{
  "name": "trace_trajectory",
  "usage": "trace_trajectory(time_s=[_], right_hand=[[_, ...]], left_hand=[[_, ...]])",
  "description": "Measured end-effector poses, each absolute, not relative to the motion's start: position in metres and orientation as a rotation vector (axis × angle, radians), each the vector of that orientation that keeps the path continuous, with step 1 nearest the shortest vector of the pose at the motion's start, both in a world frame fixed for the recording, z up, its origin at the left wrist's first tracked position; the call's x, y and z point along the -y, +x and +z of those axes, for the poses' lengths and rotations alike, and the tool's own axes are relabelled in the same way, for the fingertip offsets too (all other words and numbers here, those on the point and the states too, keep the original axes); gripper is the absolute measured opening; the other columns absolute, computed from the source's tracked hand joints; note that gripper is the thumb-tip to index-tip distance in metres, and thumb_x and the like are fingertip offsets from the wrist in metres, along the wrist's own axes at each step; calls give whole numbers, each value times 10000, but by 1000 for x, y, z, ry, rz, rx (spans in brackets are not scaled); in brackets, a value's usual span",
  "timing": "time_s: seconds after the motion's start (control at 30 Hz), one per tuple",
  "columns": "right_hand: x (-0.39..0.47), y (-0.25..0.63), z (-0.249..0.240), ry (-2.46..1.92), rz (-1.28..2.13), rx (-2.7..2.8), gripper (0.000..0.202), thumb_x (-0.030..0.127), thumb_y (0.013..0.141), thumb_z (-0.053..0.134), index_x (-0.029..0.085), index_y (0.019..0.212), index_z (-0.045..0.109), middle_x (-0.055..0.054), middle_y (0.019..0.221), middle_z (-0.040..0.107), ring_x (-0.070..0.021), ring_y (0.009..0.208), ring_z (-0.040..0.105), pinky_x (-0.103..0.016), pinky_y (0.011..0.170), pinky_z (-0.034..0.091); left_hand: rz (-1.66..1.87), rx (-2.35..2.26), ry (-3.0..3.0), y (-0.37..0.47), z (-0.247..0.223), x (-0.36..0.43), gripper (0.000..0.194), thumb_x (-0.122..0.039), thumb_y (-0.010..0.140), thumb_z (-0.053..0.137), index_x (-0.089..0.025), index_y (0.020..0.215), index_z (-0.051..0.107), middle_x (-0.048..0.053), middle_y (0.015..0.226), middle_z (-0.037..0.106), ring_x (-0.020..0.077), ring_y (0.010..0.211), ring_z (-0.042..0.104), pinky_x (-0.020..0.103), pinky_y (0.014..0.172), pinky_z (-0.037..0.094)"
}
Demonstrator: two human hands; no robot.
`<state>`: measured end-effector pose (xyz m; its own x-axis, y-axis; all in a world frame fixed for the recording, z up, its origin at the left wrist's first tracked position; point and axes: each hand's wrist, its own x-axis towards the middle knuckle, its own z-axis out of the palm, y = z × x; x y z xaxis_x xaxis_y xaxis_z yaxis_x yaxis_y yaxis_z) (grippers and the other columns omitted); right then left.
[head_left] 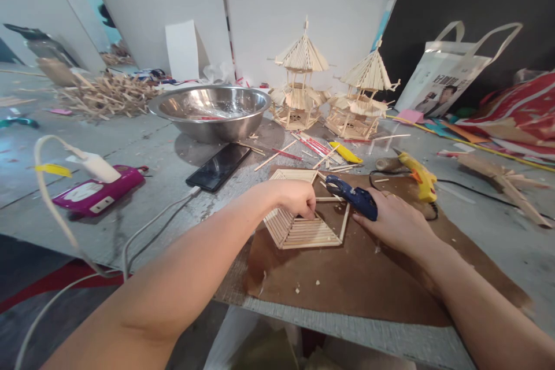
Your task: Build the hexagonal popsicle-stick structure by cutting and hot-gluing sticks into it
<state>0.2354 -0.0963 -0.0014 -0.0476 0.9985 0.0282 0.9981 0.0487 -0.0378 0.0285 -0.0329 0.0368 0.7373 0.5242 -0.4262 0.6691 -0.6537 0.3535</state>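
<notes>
A six-sided frame of pale wooden sticks [310, 237] lies on a brown sheet [316, 295], its left and lower parts filled with rows of sticks. Over its middle, my left hand [297, 198] is closed with fingers curled down; whatever it may hold is hidden. My right hand [396, 222], at the frame's right side, is wrapped round a dark blue hand tool [353, 195], whose tip points left over the frame's upper right edge.
Behind are a steel bowl [210, 110], two stick pagodas [301, 95] and loose sticks. A yellow glue gun [418, 176] with a black cord lies right. Leftward are a black phone [219, 166], cables and a purple power strip [102, 191].
</notes>
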Motion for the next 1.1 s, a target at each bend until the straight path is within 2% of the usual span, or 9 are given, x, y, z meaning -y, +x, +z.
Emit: trace_trajectory(time_s=[0.73, 1.1], right_hand=[[96, 235, -1, -2147, 20, 2233, 420, 515, 654, 475, 225, 956, 495, -71, 832, 589, -234, 784, 559, -286, 579, 345], [97, 235, -1, -2153, -5, 2233, 433, 523, 661, 459, 231, 979, 487, -72, 831, 589, -233, 760, 557, -290, 571, 339]], left_hand=[[-399, -922, 2497, 31, 40, 38, 206, -295, 665, 522, -154, 762, 636, -3, 644, 607, 73, 525, 465, 182, 473, 300], [-384, -916, 2483, 30, 38, 36, 189, -274, 656, 538, -172, 776, 641, -9, 695, 627, 70, 562, 488, 171, 502, 316]])
